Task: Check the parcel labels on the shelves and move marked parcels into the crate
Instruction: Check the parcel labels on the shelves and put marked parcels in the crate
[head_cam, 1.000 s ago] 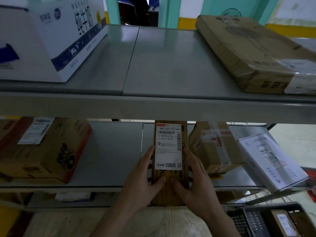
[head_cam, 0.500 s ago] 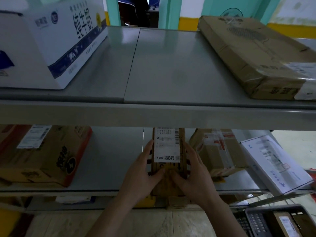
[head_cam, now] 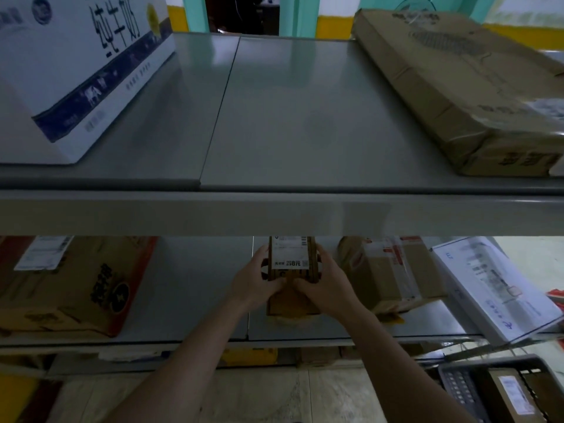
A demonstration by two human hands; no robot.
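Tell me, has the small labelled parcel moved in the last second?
Yes. The small parcel went deeper over the lower shelf, farther from its front edge.

Parcel depot storeroom, grey metal shelves (head_cam: 305,206), labelled cardboard parcels (head_cam: 387,270), plastic crate (head_cam: 457,389) on floor

Both hands (head_cam: 259,280) (head_cam: 323,282) grip labelled parcel (head_cam: 291,264), lower shelf (head_cam: 189,300).

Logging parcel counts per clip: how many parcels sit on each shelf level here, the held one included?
Upper shelf: 2 (white milk carton, flat brown cardboard box)
Middle shelf: 4 (narrow held box, orange-brown box, taped box, white box)
Total: 6
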